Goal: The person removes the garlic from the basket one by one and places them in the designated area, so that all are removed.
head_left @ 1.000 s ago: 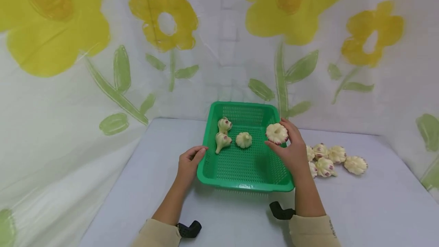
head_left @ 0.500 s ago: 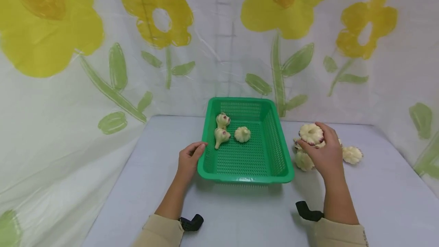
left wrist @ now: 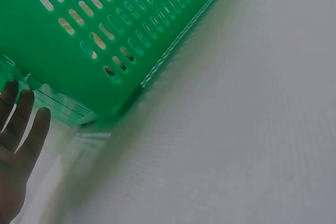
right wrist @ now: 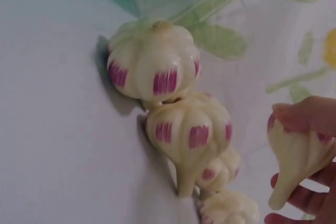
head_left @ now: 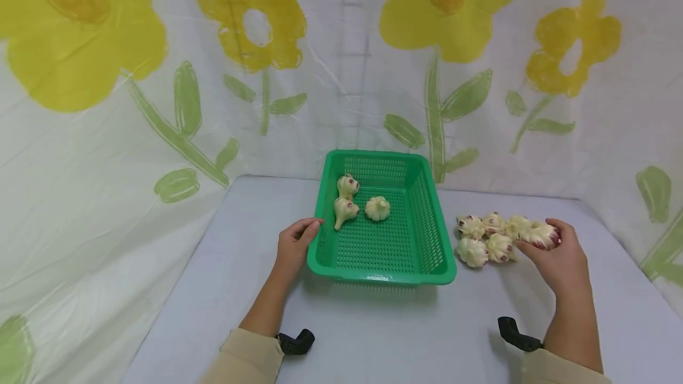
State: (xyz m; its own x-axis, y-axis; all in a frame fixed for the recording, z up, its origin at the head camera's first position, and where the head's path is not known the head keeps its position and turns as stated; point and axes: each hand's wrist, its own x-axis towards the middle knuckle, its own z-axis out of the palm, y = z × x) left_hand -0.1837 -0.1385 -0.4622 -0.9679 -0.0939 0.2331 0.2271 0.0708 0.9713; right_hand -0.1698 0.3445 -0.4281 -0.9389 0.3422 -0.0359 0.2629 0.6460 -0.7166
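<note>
A green plastic basket [head_left: 381, 278] stands mid-table with three garlic bulbs in it, one of them a pale garlic bulb [head_left: 377, 208]. My left hand [head_left: 292, 249] pinches the basket's left rim between thumb and forefinger. The left wrist view shows other fingers [left wrist: 35, 135] stretched out beside the basket's slotted wall. To the right, my right hand [head_left: 565, 259] holds a purple-marked garlic bulb [right wrist: 296, 153] by its rounded body, stem pointing down. It is at the right end of a cluster of several garlic bulbs [head_left: 473, 252] on the table.
The pale table [head_left: 373, 336] runs back to a hanging white cloth [head_left: 341, 117] printed with yellow flowers. A black wrist mount [head_left: 519, 336] sticks out from my right wrist, and another black mount [head_left: 296, 342] from my left.
My right hand has carried its garlic bulb from over the basket's right rim rightward and down to the cluster's right end. My left hand stays at the basket rim.
</note>
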